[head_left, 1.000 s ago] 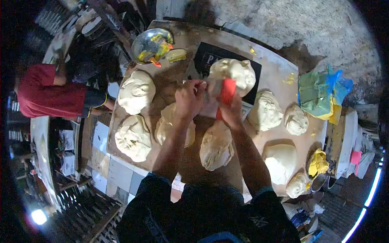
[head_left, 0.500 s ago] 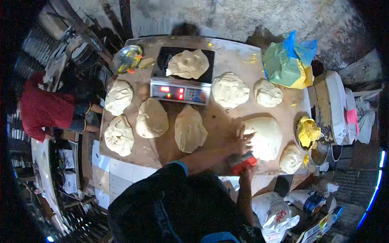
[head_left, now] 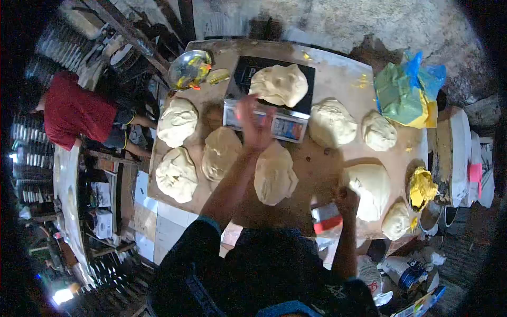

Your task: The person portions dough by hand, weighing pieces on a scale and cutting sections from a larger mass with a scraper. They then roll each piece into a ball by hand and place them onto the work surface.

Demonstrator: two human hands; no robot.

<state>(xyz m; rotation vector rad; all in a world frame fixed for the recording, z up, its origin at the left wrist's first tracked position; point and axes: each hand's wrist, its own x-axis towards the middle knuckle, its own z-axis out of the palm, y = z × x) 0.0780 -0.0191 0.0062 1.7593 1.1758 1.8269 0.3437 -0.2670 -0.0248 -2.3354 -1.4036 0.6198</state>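
My left hand (head_left: pixel 255 122), smeared by motion, reaches over the front panel of a digital scale (head_left: pixel 289 128); its fingers look apart and hold nothing visible. A lump of dough (head_left: pixel 280 87) rests on the scale's dark plate, just beyond my fingertips. My right hand (head_left: pixel 346 199) is closed at the left edge of a large dough mass (head_left: pixel 371 190), though its fingertips are partly hidden. Beside that hand, near the table's front edge, lies a dough scraper (head_left: pixel 327 224) with a red handle and pale blade.
Several dough portions (head_left: pixel 275 174) are spread over the table (head_left: pixel 296 198). A metal bowl (head_left: pixel 187 68) stands at the back left. A green and blue plastic bag (head_left: pixel 398 92) and a yellow-lined container (head_left: pixel 422 188) are at the right. A person in a red shirt (head_left: pixel 79 111) bends at the far left.
My left hand has moved left from the large dough to the scale. My right hand has let go of the scraper and closed at the dough's edge. The view has shifted.
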